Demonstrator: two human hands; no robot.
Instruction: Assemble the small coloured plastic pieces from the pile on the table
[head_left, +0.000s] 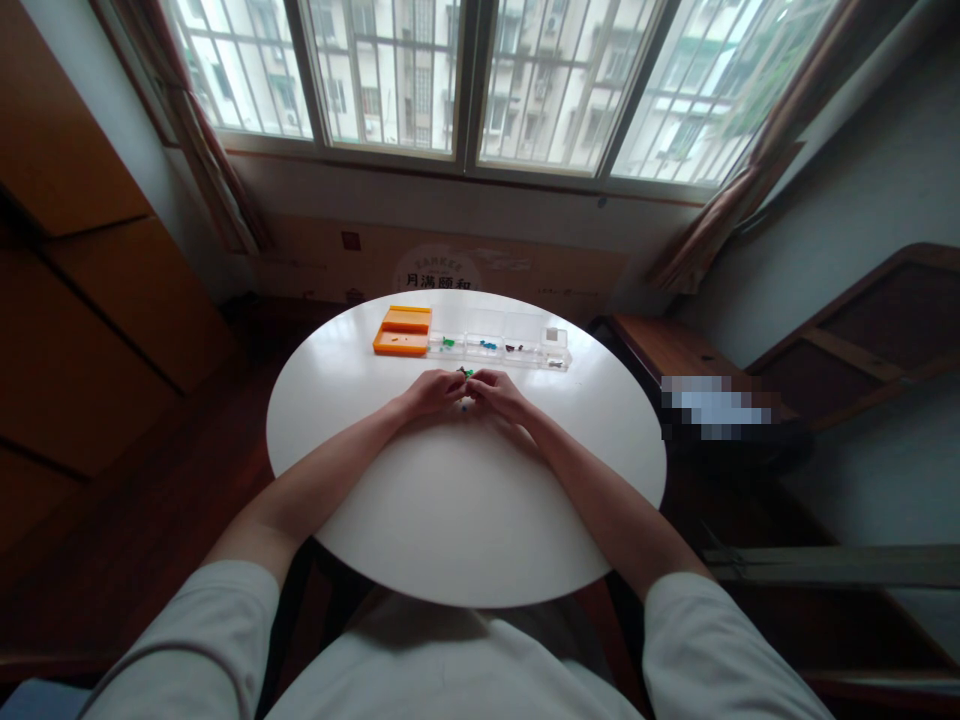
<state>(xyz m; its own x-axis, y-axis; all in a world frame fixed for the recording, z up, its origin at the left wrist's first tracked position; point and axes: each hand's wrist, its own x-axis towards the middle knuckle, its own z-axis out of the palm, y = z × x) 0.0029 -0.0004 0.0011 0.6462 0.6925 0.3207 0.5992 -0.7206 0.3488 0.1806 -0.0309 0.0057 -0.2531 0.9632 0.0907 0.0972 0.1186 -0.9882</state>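
Over the far half of the round white table (450, 500), my left hand (439, 390) and my right hand (496, 393) meet, fingers bent and pinched together. Between their fingertips pokes a small green and dark piece (466, 373), too small to make out its kind. A tiny blue piece (464, 408) lies on the table just below the hands. Beyond them stands a clear compartment box (495, 325) with its lids up. Its compartments hold green bits (448, 342), blue bits (488, 345) and dark brown bits (514, 348).
An orange open case (401, 345) with a few small bits adjoins the clear box on the left. A wooden chair or bench (675, 350) stands right of the table, and an orange-brown cabinet (90, 330) stands left. Barred windows (465, 80) are ahead.
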